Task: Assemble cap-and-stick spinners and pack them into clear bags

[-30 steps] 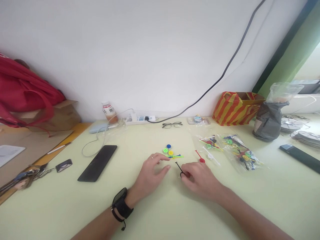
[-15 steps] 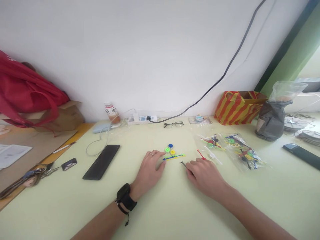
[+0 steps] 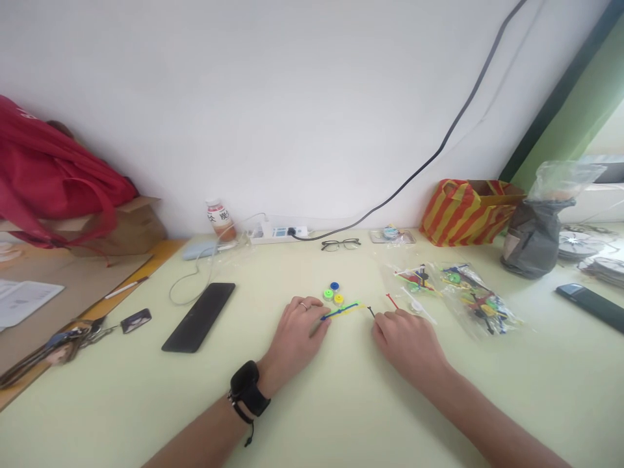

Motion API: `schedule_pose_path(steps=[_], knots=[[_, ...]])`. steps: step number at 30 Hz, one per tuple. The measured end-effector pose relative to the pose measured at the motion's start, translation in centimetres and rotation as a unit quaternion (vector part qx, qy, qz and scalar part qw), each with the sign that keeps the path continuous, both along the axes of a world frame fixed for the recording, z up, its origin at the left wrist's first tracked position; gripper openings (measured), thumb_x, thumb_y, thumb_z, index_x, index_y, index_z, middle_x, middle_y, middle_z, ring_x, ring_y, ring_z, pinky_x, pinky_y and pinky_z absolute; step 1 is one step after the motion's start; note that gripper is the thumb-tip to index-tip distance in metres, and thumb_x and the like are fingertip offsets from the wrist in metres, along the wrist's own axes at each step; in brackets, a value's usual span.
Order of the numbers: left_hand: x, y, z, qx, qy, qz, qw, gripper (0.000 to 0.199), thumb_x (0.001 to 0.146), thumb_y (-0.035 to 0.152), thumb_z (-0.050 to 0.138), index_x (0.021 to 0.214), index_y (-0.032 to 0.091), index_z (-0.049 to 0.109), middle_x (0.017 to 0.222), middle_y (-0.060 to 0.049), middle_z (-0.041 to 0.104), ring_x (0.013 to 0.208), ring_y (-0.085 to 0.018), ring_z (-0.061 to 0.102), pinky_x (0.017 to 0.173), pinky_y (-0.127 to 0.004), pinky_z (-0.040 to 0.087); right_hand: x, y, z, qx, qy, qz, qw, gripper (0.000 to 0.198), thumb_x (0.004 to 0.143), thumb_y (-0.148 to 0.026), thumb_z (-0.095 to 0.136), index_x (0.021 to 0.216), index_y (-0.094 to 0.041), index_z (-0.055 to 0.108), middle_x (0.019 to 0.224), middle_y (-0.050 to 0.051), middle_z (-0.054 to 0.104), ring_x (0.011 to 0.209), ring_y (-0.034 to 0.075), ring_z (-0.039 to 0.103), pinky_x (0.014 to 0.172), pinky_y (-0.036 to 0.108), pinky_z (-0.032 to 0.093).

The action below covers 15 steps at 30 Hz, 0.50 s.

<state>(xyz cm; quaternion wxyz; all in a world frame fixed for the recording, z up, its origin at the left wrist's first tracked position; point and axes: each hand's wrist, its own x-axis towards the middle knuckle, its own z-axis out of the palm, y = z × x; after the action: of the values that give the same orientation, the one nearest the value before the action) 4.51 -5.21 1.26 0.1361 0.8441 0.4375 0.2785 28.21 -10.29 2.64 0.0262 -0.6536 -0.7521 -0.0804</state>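
Observation:
In the head view, my left hand (image 3: 297,331) rests on the table, thumb apart from its bent fingers. Its fingertips are at the left end of some thin plastic arrow-shaped sticks, with a blue stick (image 3: 340,311) lying over yellow and green ones. Just beyond them sit three small round plastic pieces: a green one (image 3: 328,294), a yellow one (image 3: 338,299) and a blue one (image 3: 334,286). My right hand (image 3: 409,341) is closed on a black stick (image 3: 371,312), whose tip pokes out to the left. A red stick (image 3: 392,301) shows beyond its knuckles, partly hidden.
A white stick piece (image 3: 417,304) and clear bags of coloured parts (image 3: 480,302) lie to the right. Eyeglasses (image 3: 340,244) and a power strip (image 3: 277,234) are near the wall. A black phone (image 3: 199,317) lies left; a striped bag (image 3: 463,214) stands back right.
My right hand has shifted slightly right with the black stick, away from the blue stick. My left hand stays by the stick ends. The whole view has moved a little.

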Motion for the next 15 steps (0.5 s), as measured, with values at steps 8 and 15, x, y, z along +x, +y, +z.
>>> schedule_pose_path(steps=[8, 15], knots=[[0.0, 0.1, 0.1, -0.006, -0.016, -0.004, 1.0, 0.016, 0.096, 0.023, 0.061, 0.099, 0.026, 0.076, 0.104, -0.005, 0.073, 0.102, -0.027, 0.06, 0.09, -0.043, 0.049, 0.2, 0.6, -0.7, 0.006, -0.03, -0.03, 0.999, 0.025, 0.094, -0.008, 0.053, 0.078, -0.016, 0.07, 0.077, 0.012, 0.075, 0.075, 0.025, 0.072, 0.057, 0.032, 0.033], [0.2, 0.0, 0.4, -0.036, -0.032, 0.007, 0.999, 0.012, 0.094, 0.019, 0.061, 0.094, 0.024, 0.072, 0.104, -0.004, 0.071, 0.103, -0.026, 0.059, 0.093, -0.043, 0.047, 3.2, 1.7, 0.0, -0.026, -0.031, -0.121, 0.992, 0.021, 0.1, -0.018, 0.051, 0.089, -0.017, 0.068, 0.083, 0.013, 0.075, 0.08, 0.03, 0.074, 0.055, 0.031, 0.033]])
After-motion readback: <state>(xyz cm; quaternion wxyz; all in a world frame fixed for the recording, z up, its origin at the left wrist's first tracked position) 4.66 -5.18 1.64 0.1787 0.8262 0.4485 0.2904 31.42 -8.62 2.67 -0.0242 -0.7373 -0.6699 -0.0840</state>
